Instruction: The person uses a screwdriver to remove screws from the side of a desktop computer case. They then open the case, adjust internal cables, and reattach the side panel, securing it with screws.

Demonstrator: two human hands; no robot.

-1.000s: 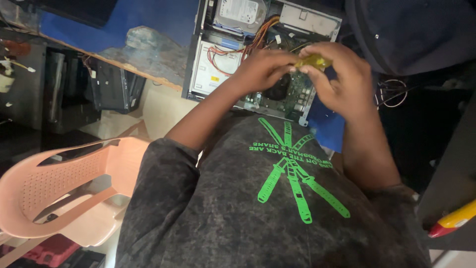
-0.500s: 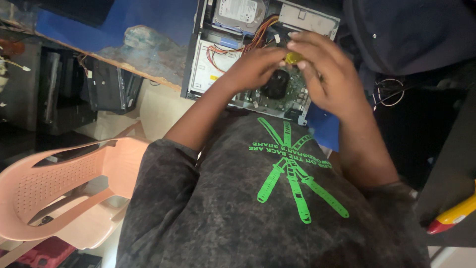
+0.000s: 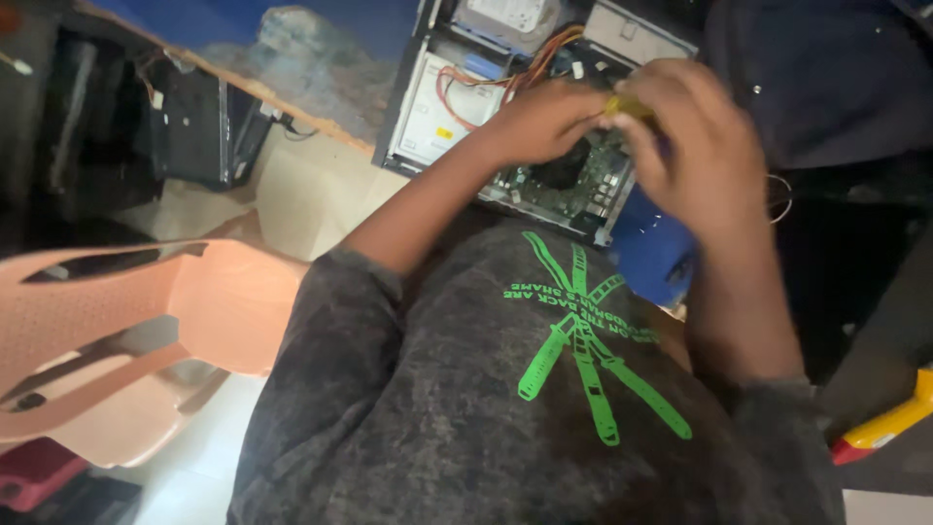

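Both hands shifted right, yellow tool (image 3: 627, 105) pinched between left hand (image 3: 544, 122), right hand (image 3: 705, 146)

Person wears a dark charcoal-grey T-shirt (image 3: 505, 418) with a mottled, washed-out look. Short sleeves end above the elbows, the left sleeve (image 3: 340, 292) with a stitched hem; the right sleeve (image 3: 777, 408) shows only in part. Both forearms are bare. The chest carries a bright green print (image 3: 583, 340): long strap-like bars crossing in a star shape, with two lines of small green lettering, seen upside down from the head camera. No watch, rings or gloves visible; hands are motion-blurred.
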